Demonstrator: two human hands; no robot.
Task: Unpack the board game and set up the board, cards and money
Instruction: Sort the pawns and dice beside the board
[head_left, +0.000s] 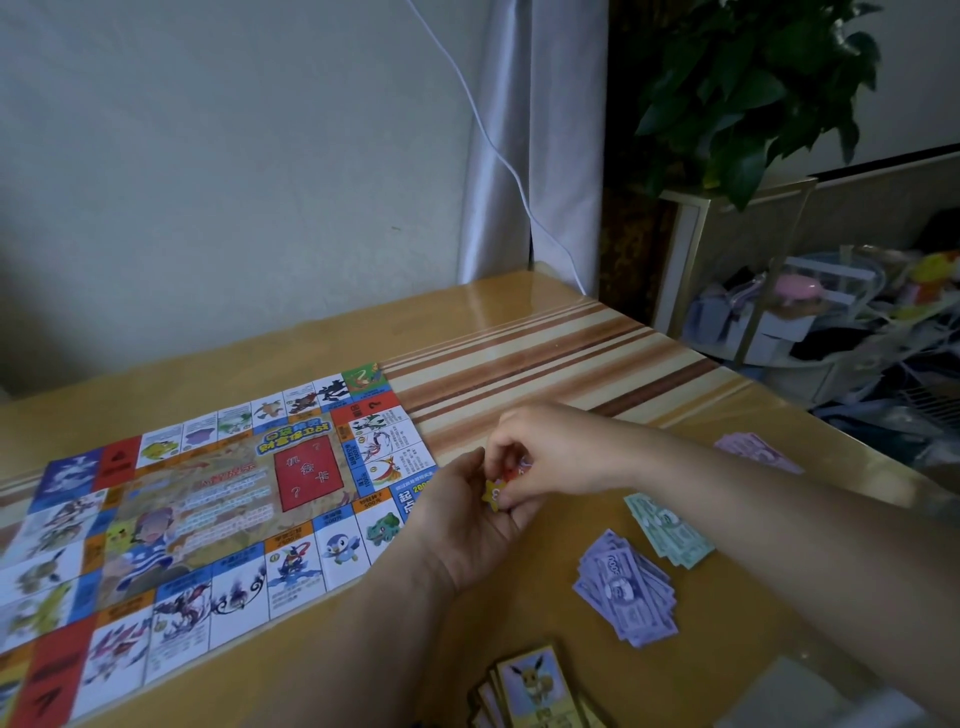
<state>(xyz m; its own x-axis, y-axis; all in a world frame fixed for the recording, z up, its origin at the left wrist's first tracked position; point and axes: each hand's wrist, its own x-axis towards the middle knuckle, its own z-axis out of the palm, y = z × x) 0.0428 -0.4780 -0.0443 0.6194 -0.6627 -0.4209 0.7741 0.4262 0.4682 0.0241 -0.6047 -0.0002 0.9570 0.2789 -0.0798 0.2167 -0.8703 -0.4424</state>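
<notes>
Both hands pinching yellow token, board w/ red "?" panel

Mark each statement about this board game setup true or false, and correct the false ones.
1. The game board lies unfolded on the table. True.
2. Both hands are empty. False: the left hand and right hand hold small game pieces between them.
3. The purple money pile sits on the board. False: it lies on the table, right of the board.
4. A green money pile lies beyond the purple one. True.
5. A stack of cards lies nearest the camera. True.
</notes>
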